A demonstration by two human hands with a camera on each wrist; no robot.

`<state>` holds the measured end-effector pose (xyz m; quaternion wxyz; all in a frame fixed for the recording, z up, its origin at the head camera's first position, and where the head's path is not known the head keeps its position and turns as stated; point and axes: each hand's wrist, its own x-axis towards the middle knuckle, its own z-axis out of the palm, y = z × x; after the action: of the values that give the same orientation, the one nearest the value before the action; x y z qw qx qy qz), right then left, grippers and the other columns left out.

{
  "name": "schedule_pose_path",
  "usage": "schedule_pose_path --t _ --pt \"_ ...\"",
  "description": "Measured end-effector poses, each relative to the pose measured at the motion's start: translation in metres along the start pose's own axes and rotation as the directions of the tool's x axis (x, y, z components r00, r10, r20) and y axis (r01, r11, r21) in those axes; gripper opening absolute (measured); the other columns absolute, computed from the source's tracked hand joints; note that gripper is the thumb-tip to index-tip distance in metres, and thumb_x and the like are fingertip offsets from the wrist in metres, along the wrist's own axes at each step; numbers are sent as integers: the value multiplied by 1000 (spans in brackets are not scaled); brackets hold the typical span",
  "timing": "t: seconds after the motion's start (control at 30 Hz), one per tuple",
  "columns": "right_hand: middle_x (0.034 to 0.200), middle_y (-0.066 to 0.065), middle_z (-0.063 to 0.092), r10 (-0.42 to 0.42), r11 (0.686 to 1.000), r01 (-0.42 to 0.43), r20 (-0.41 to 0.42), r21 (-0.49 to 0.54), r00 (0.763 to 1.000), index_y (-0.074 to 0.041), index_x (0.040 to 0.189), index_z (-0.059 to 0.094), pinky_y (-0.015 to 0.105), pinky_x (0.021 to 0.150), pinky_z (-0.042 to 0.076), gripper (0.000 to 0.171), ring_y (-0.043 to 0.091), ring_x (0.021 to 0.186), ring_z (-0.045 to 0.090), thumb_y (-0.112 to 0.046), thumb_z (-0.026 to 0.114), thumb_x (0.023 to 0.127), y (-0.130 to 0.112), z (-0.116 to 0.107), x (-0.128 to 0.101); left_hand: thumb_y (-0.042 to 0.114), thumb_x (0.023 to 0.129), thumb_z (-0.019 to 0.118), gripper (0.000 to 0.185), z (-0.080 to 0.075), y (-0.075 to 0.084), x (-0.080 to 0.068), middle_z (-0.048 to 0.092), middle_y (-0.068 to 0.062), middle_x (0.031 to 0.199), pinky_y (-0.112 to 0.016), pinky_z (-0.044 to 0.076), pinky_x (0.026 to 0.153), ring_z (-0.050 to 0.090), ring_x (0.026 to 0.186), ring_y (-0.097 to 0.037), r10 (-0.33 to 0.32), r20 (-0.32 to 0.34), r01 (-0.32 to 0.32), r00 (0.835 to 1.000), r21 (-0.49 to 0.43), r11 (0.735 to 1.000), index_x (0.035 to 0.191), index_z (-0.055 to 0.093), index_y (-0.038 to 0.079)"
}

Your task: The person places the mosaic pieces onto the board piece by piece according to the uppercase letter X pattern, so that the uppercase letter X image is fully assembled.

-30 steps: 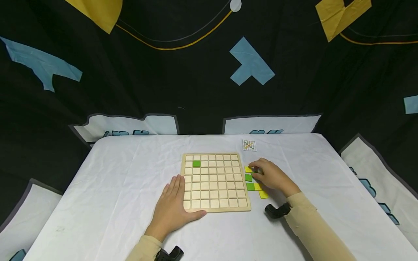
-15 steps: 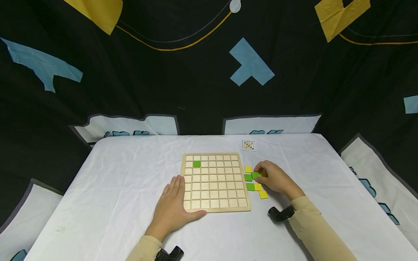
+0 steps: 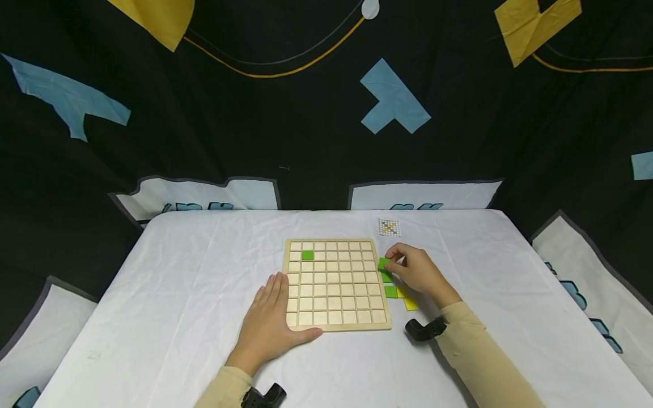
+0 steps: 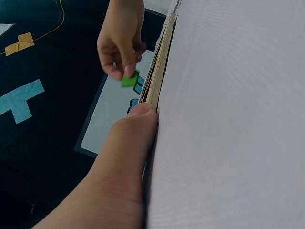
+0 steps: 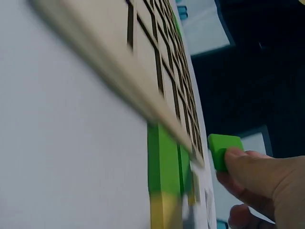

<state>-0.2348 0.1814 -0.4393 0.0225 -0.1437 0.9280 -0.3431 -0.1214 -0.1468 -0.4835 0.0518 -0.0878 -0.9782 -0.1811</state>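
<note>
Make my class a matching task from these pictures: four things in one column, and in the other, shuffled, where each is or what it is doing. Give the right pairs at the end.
Column one
1. Left hand
2. Right hand
3. Small patterned card
4. Wooden board

Column two
A. Lies between the two hands, with a green tile in its grid
B. Lies on the white cloth, beyond the far right corner of the board
C. Rests at the left side of the board, thumb at the near edge
D. Pinches another green tile

Right pairs: 1-C, 2-D, 3-B, 4-A
</note>
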Motion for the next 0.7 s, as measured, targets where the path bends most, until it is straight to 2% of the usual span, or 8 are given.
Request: schedule_pose_path --t 0.13,0.27,0.47,0.7 --pt "94 2 68 -10 997 10 8 74 1000 -16 101 67 26 57 46 9 16 67 52 -20 70 93 -14 15 10 94 64 54 140 -1 0 0 18 -20 164 -49 20 125 16 154 -33 0 0 0 1000 -1 1000 155 18 -6" --pt "93 0 67 -20 993 17 29 118 999 -17 100 67 26 60 48 9 15 69 55 -21 71 93 -29 33 20 93 64 55 139 -1 0 0 18 -21 164 -50 20 125 16 154 -33 -2 2 2 1000 -10 1000 155 18 -6" --pt "88 -4 66 -82 991 73 72 112 994 -19 97 67 27 67 50 8 12 72 59 -24 72 92 -51 58 33 93 65 54 139 -1 0 0 17 -21 164 -49 20 125 16 154 -33 -2 6 2 1000 -9 1000 155 17 -6" --pt "86 -9 67 -118 990 110 86 85 989 -21 96 67 30 79 52 8 7 81 62 -26 72 92 -69 76 43 94 65 53 140 -2 0 0 17 -20 164 -49 18 125 15 155 -33 2 11 -2 1000 -2 1000 156 16 -5"
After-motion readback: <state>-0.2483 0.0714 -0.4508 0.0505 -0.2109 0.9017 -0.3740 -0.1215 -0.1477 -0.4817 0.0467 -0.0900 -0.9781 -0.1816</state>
